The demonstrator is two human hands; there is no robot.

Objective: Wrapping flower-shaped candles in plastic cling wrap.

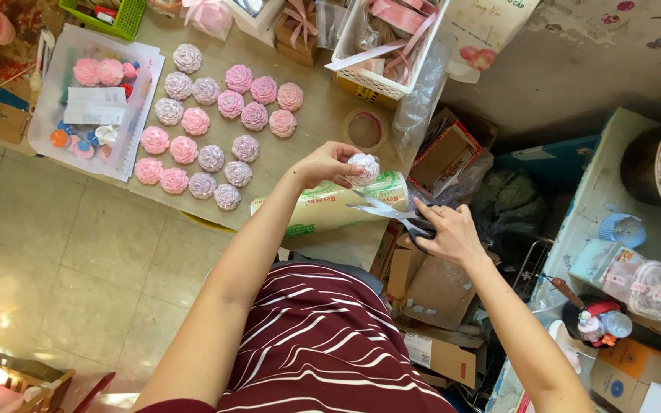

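My left hand (327,163) pinches a small pale rose-shaped piece wrapped in clear film (363,167) above the low table (323,115). My right hand (447,231) grips black-handled scissors (392,212), blades open and pointing left just under the wrapped piece. A roll of clear wrap in a printed sleeve (330,205) lies on the table edge below both hands. Several pink and lilac rose-shaped pieces (216,126) lie in rows on the table to the left.
A clear lidded box (93,95) of pink pieces and small bottles sits far left. A tape roll (365,128), a white basket with pink ribbon (388,42) and gift boxes stand at the table's back. Cardboard boxes (434,294) and clutter crowd the floor on the right.
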